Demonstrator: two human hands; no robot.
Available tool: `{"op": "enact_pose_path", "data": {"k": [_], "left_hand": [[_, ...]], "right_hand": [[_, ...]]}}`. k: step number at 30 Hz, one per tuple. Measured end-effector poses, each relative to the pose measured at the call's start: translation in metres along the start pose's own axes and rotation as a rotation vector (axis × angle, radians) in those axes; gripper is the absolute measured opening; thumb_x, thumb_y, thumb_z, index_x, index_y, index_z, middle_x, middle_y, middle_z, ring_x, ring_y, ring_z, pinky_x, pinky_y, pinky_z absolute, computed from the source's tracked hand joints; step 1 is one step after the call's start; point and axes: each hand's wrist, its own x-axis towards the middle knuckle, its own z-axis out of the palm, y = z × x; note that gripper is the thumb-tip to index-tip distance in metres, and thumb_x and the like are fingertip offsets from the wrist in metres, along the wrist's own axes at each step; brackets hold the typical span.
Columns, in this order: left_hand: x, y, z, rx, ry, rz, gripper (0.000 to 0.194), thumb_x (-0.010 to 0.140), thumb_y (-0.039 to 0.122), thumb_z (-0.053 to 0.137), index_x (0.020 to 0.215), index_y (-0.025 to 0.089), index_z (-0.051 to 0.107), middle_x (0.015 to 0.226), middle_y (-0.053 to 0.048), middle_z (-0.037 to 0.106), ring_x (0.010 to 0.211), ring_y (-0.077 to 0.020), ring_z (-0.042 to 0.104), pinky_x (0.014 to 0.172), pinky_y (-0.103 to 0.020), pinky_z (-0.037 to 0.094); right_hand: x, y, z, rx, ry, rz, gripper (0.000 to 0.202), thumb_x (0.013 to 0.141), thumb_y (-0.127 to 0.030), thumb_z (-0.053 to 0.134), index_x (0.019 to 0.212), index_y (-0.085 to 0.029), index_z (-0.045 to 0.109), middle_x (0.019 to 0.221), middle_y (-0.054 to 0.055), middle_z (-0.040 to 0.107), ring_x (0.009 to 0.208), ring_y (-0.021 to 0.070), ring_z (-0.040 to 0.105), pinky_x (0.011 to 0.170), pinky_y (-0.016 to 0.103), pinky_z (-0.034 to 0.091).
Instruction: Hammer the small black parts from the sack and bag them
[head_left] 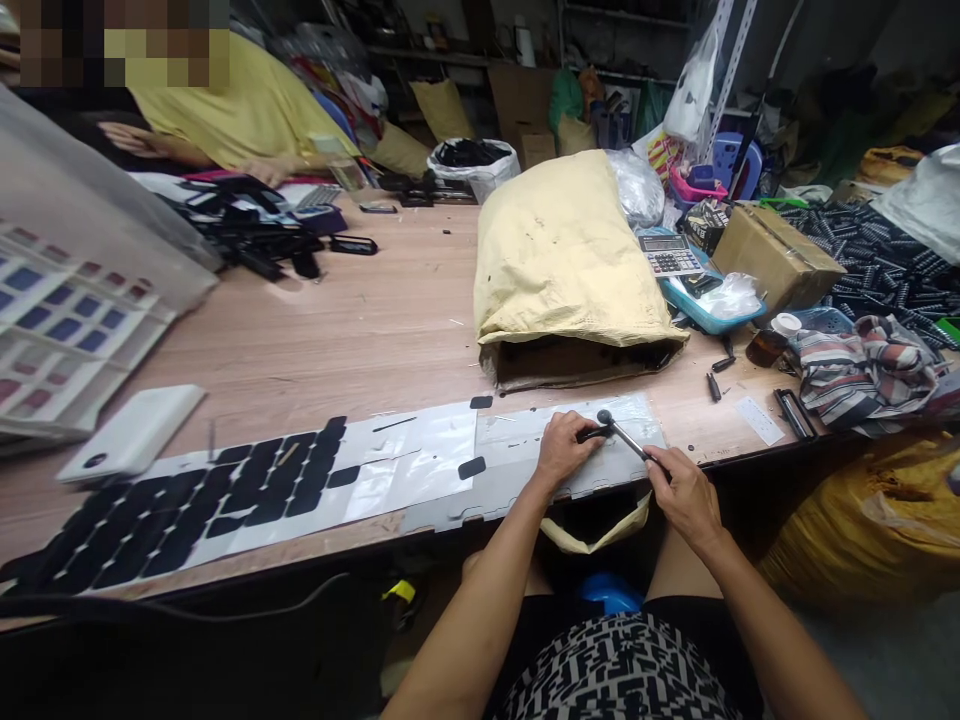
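Note:
My left hand [564,447] is closed on a small black piece [592,433] over the grey-white sheet at the table's front edge. In my right hand [681,490] is the handle of a thin metal tool [628,440] with a round dark head. That head is at the black piece, beside my left fingertips. Left of my hands, a white sheet [409,450] carries rows of flat black pieces [247,480], with a few loose ones nearer my left hand.
A large yellowish sack [555,250] lies open behind my hands. To the right are a calculator [667,253], a cardboard box [776,258], a brown bottle [769,342] and a striped cloth [862,370]. A person in yellow [232,105] sits at the far left.

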Motion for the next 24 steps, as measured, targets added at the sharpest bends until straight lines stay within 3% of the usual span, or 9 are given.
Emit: {"op": "enact_pose_path", "data": {"k": [5, 10, 18, 24], "left_hand": [[0.001, -0.001, 0.000, 0.000, 0.002, 0.012, 0.011, 0.080, 0.027, 0.077, 0.091, 0.024, 0.075, 0.090, -0.002, 0.067, 0.096, -0.0236, 0.055, 0.086, -0.036, 0.045], [0.000, -0.002, 0.000, 0.007, 0.007, 0.020, 0.013, 0.080, 0.027, 0.076, 0.092, 0.024, 0.074, 0.088, -0.002, 0.067, 0.094, -0.0236, 0.055, 0.084, -0.036, 0.045], [-0.002, -0.003, -0.005, -0.019, -0.050, 0.079, 0.015, 0.080, 0.034, 0.076, 0.091, 0.024, 0.075, 0.089, -0.003, 0.068, 0.093, -0.0237, 0.055, 0.087, -0.039, 0.045], [-0.047, 0.004, -0.015, 0.023, -0.092, 0.228, 0.014, 0.079, 0.033, 0.076, 0.091, 0.026, 0.076, 0.111, -0.006, 0.066, 0.109, -0.0276, 0.054, 0.098, -0.045, 0.045]], "right_hand": [[0.043, 0.034, -0.006, -0.305, 0.133, -0.037, 0.029, 0.094, -0.028, 0.054, 0.117, -0.025, 0.072, 0.097, 0.006, 0.068, 0.093, 0.0209, 0.059, 0.082, 0.030, 0.044], [0.073, 0.064, 0.003, -0.516, 0.188, -0.060, 0.028, 0.094, -0.025, 0.053, 0.115, -0.022, 0.071, 0.093, 0.007, 0.062, 0.088, 0.0208, 0.050, 0.077, 0.030, 0.036], [0.072, 0.063, 0.014, -0.628, 0.216, -0.008, 0.025, 0.093, -0.030, 0.052, 0.111, -0.020, 0.067, 0.098, 0.008, 0.058, 0.090, 0.0223, 0.045, 0.073, 0.031, 0.029], [0.072, 0.061, 0.013, -0.642, 0.192, 0.026, 0.022, 0.093, -0.031, 0.052, 0.106, -0.019, 0.066, 0.099, 0.009, 0.058, 0.091, 0.0230, 0.045, 0.072, 0.032, 0.029]]}}
